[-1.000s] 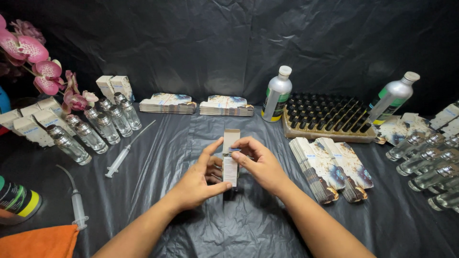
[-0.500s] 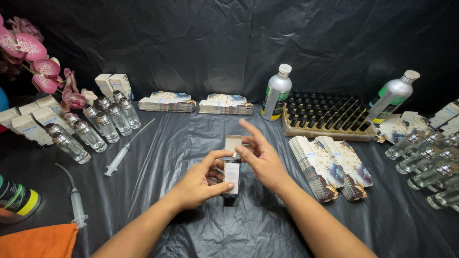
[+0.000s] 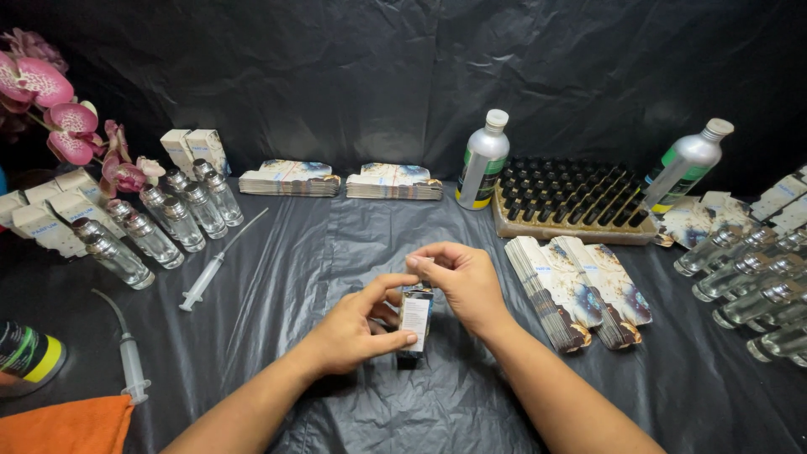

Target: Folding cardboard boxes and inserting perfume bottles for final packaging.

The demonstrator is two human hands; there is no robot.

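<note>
A small upright printed carton [image 3: 415, 318] stands on the black plastic sheet at the centre. My left hand [image 3: 357, 326] grips its lower side between thumb and fingers. My right hand [image 3: 461, 282] rests over the carton's top, fingers curled down on the top flap. What is inside the carton is hidden.
Stacks of flat printed cartons [image 3: 576, 290] lie right of my hands, two more stacks [image 3: 290, 178] at the back. Clear glass bottles [image 3: 181, 214] and syringes [image 3: 214, 271] are on the left, more bottles [image 3: 748, 277] right. A tray of dark caps [image 3: 572, 202] sits between two silver bottles [image 3: 482, 160].
The carton's raised top flap has gone down. My right hand has moved from beside the flap to on top of the carton. The left hand kept its grip.
</note>
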